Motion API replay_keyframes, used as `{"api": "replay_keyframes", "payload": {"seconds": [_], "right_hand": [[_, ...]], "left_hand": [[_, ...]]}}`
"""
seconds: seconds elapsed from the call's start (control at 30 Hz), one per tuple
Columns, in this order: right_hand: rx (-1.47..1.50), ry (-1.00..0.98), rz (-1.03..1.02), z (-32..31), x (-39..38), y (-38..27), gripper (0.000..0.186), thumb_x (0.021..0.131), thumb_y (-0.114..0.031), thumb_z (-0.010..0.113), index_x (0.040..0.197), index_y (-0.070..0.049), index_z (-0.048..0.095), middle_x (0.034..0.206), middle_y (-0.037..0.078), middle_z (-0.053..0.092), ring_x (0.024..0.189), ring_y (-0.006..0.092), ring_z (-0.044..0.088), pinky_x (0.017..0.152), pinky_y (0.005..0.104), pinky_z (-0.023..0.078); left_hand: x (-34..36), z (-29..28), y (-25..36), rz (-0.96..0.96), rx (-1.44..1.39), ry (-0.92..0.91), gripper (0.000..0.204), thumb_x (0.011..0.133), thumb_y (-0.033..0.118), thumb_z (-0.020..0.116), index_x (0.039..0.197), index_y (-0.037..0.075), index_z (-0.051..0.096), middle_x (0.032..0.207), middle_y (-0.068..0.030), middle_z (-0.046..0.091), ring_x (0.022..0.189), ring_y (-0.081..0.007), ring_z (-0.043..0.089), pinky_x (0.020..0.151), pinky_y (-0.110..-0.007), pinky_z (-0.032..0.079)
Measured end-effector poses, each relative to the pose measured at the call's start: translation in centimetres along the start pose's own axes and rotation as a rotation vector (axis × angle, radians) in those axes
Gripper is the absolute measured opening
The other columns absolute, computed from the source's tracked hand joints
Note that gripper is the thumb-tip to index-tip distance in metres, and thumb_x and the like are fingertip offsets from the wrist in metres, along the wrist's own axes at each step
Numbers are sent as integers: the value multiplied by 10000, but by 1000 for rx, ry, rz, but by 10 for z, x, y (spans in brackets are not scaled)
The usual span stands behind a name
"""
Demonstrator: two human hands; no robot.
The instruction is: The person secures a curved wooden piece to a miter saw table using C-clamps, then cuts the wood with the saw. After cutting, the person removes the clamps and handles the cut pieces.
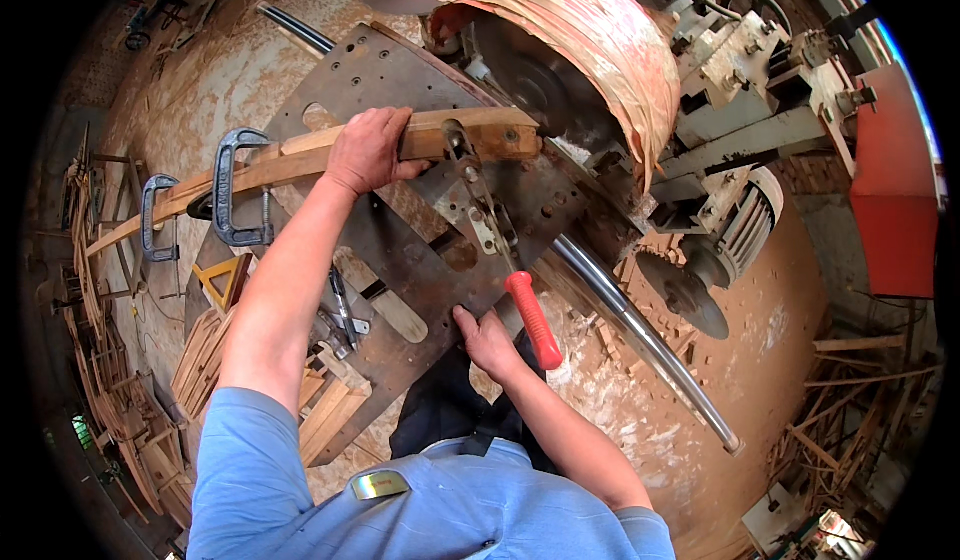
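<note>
My left hand point(370, 150) is closed over a curved wooden piece point(470, 142) lying across a brown metal table point(400, 260). A toggle clamp point(485, 210) has its tip over the wood near its right end, and its red handle point(535, 320) points toward me. My right hand point(487, 345) is at the table's near edge, left of the handle, thumb on the edge and the other fingers mostly hidden. Farther left, a large blue-grey C-clamp point(225, 190) and a smaller C-clamp point(150, 218) sit on the long curved wood.
A circular saw blade point(535, 75) stands under a wrapped hood point(590, 40), close to the wood's right end. Lower right are another round blade point(690, 295) and a steel rail point(640, 330). A yellow set square point(222, 280), pens and wood strips point(335, 410) lie on the left.
</note>
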State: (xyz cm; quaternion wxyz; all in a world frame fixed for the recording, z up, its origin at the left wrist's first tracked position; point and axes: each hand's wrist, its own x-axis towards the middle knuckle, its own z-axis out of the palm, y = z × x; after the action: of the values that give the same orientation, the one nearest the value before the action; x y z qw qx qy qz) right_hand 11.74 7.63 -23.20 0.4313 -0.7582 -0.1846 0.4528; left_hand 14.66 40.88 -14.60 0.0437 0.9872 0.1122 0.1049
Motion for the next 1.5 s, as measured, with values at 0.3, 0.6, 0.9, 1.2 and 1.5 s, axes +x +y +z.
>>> {"api": "replay_keyframes", "payload": {"seconds": [0.3, 0.6, 0.9, 1.2, 1.5], "right_hand": [[-43, -129, 108, 12, 23, -26, 544, 984, -341, 512, 1315, 86, 448, 1280, 228, 576, 1226, 311, 520, 1046, 361, 378], [212, -3, 253, 36, 45, -73, 645, 953, -415, 578, 1296, 119, 465, 1300, 218, 556, 1222, 278, 510, 1051, 346, 373], [325, -30, 150, 72, 82, -112, 737, 945, -348, 614, 1455, 71, 287, 1424, 226, 466, 1355, 302, 424, 1126, 365, 322], [277, -79, 230, 86, 112, -182, 643, 974, -319, 579, 1458, 33, 342, 1405, 201, 482, 1326, 269, 441, 1109, 353, 332], [331, -37, 88, 153, 178, -141, 820, 930, -395, 613, 1474, 87, 233, 1411, 276, 438, 1347, 317, 418, 1123, 367, 320]], "left_hand": [[8, 0, -34, 56, 4, 108, 731, 594, 421, 834, 1174, 62, 570, 1036, -84, 615, 962, -278, 608, 840, -390, 500], [17, 1, -74, 16, 29, 57, 737, 598, 417, 807, 1180, 28, 577, 1066, -108, 627, 972, -280, 611, 857, -393, 505], [20, -2, -137, 31, 55, 71, 714, 592, 383, 785, 1178, 24, 591, 1083, -117, 623, 981, -288, 607, 877, -402, 504], [29, -3, -195, 15, 73, 70, 709, 592, 363, 762, 1191, 28, 585, 1107, -130, 630, 994, -297, 613, 881, -400, 509], [44, -1, -261, 18, 45, 71, 704, 603, 374, 766, 1194, 39, 582, 1095, -120, 629, 999, -293, 610, 870, -399, 508]]}}
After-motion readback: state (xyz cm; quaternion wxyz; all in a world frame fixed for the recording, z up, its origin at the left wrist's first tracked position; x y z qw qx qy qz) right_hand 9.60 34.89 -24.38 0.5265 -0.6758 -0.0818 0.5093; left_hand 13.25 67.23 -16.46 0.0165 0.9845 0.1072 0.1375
